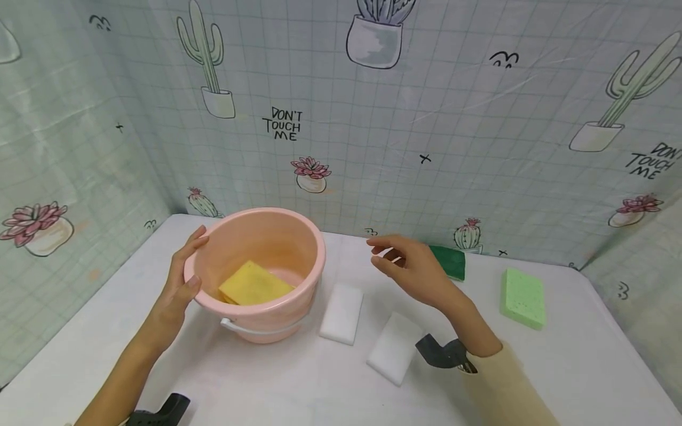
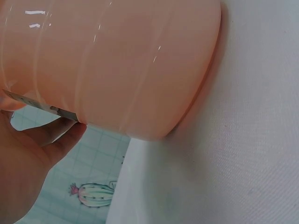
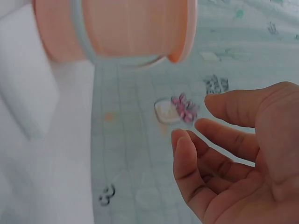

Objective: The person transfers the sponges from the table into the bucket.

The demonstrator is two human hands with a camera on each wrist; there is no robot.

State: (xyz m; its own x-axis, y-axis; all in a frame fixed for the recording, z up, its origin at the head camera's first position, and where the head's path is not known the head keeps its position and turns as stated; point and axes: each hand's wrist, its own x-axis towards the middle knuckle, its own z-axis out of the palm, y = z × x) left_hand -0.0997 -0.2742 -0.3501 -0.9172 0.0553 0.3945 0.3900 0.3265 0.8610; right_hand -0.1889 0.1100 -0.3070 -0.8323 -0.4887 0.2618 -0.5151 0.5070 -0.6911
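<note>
On the left of the table stands a pink bucket [image 1: 266, 319] with a white handle. My left hand [image 1: 176, 290] grips its left side, the thumb at the rim; in the left wrist view, fingers [image 2: 65, 140] touch the outer wall. Inside the bucket lies a yellow sponge-like piece [image 1: 256, 284]. My right hand [image 1: 415, 269] hovers to the right of the bucket, fingers loosely bent, holding nothing. Below it are two white sponge blocks, one [image 1: 342, 313] beside the bucket and another [image 1: 395, 348] nearer the right wrist.
Behind my right hand, a dark green pad [image 1: 450, 262] lies near the table's back edge. Farther right is a light green sponge [image 1: 523, 299]. A curtain [image 1: 341, 118] printed with cacti hangs behind and beside the white table [image 1: 256, 384].
</note>
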